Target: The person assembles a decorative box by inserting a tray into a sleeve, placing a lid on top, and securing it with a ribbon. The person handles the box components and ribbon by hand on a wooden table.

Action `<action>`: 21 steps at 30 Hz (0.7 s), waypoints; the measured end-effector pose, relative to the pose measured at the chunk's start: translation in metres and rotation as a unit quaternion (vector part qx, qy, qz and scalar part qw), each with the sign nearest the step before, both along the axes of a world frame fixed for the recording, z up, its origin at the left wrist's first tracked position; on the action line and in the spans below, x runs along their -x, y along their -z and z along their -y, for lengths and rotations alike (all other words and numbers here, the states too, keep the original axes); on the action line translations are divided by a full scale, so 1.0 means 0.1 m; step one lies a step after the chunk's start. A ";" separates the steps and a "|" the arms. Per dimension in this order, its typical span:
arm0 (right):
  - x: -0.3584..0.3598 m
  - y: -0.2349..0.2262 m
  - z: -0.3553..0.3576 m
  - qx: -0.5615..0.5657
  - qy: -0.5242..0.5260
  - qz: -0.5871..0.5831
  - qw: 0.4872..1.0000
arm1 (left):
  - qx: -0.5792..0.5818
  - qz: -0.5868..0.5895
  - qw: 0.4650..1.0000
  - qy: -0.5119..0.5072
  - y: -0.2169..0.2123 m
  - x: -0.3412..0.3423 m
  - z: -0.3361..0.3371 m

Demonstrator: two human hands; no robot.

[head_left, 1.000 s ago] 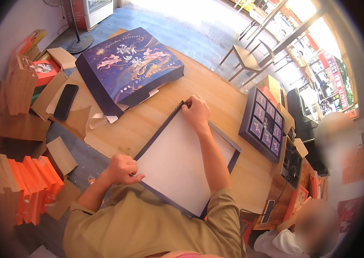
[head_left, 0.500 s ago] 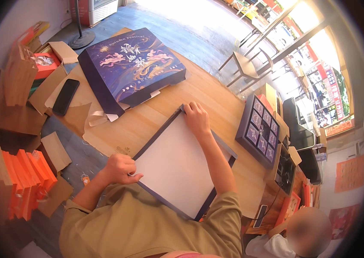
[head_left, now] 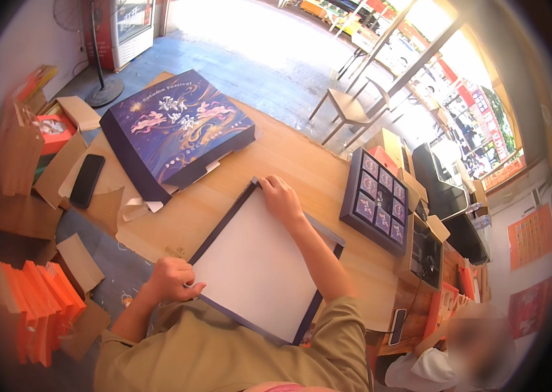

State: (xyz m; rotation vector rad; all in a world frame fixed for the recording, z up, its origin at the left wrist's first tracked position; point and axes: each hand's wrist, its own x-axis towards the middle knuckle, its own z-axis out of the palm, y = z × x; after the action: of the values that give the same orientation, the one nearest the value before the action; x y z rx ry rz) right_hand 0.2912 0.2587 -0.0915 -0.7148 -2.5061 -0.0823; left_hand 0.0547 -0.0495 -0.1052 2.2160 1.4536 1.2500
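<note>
In front of me, tilted at the table's near edge, lies a shallow dark-blue cardboard box (head_left: 250,268), its white inside facing up; whether it is a lid or a base I cannot tell. My right hand (head_left: 279,199) grips its far corner, fingers bent over the rim. At the left corner my left hand (head_left: 173,279) is closed around the edge, thumb stretched out along the wall. Beyond them sits a large blue and purple printed gift box (head_left: 178,127), with pale paper flaps sticking out below it. To the right is a dark tray of small square packs (head_left: 380,196).
A black phone (head_left: 87,181) lies on the left of the wooden table (head_left: 295,157). Open cartons and orange boxes (head_left: 44,304) stand at the left. A chair (head_left: 351,108) is beyond the table; another person (head_left: 442,353) is at the lower right.
The view has shifted, so the table and its things sit lower or further left in the picture. Both hands keep their places on the shallow box.
</note>
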 end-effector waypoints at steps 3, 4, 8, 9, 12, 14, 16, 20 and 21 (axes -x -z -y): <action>0.02 -0.11 -0.05 0.090 0.075 0.045 0.992 | 0.003 0.003 1.000 0.005 0.02 0.00 -0.01; 0.04 -0.14 -0.06 0.115 0.103 0.067 0.986 | 0.003 0.003 1.000 0.006 0.02 0.00 -0.01; 0.16 -0.25 -0.07 0.102 0.164 0.118 0.974 | 0.008 0.001 1.000 0.012 -0.03 0.01 -0.03; 0.19 -0.22 -0.08 0.079 0.175 0.131 0.973 | 0.011 0.001 1.000 0.015 -0.03 0.01 -0.02; 0.20 -0.19 -0.10 0.065 0.193 0.160 0.966 | 0.013 0.003 1.000 0.012 -0.04 -0.01 -0.01; 0.24 -0.21 -0.11 0.059 0.194 0.167 0.965 | 0.002 0.000 1.000 0.008 -0.04 -0.01 -0.03; 0.27 -0.20 -0.08 0.045 0.188 0.172 0.966 | 0.000 0.001 1.000 0.005 -0.02 -0.01 -0.01; 0.21 -0.23 -0.02 0.040 0.158 0.172 0.972 | 0.002 0.006 1.000 0.010 -0.01 -0.02 -0.01; 0.20 -0.25 -0.04 0.041 0.129 0.156 0.978 | -0.001 0.006 1.000 0.007 0.00 -0.01 -0.03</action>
State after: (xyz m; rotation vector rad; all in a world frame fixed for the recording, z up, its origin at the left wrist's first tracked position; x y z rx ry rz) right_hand 0.2715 0.2632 -0.0668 -1.1362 -2.7081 -0.1981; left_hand 0.0559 -0.0467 -0.1055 2.2126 1.4300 1.2571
